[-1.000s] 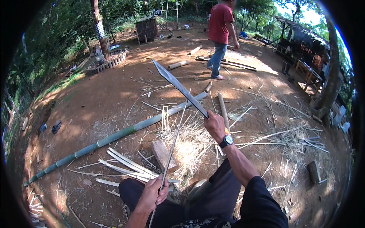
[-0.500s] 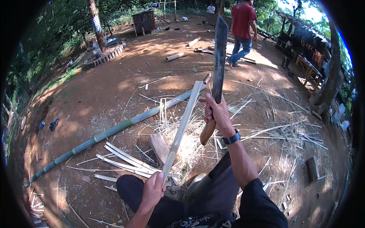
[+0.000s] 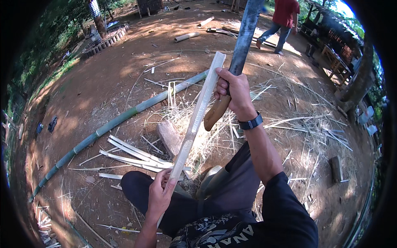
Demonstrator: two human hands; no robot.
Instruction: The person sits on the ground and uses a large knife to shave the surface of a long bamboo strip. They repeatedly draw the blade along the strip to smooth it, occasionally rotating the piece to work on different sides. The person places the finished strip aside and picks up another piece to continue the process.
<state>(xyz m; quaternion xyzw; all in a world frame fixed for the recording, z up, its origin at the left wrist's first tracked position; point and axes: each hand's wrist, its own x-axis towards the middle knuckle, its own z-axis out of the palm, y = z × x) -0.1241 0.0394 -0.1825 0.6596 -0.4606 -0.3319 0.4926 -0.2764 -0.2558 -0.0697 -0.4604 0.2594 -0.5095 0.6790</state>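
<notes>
My left hand (image 3: 160,195) is closed around the lower part of a long split bamboo strip (image 3: 197,118), which slants up and away in front of me. My right hand (image 3: 237,94) grips a machete (image 3: 244,39) where its curved wooden handle meets the blade. The dark blade points up, and its tip runs past the top of the view. Right-hand fingers reach to the edge of the strip near its far end; whether they press on it I cannot tell. Below the strip lies a wooden block (image 3: 168,137), with pale shavings (image 3: 202,142) around it.
A long green bamboo pole (image 3: 115,122) lies across the ground on the left. Split bamboo pieces (image 3: 132,155) lie by my left knee, thin strips (image 3: 306,122) on the right. A person in a red shirt (image 3: 285,14) walks at the back, near a thatched shelter (image 3: 331,37).
The strip's far end has risen, and my right hand with the machete has moved up close to it. My left-hand grip has shifted. The person at the back has walked right.
</notes>
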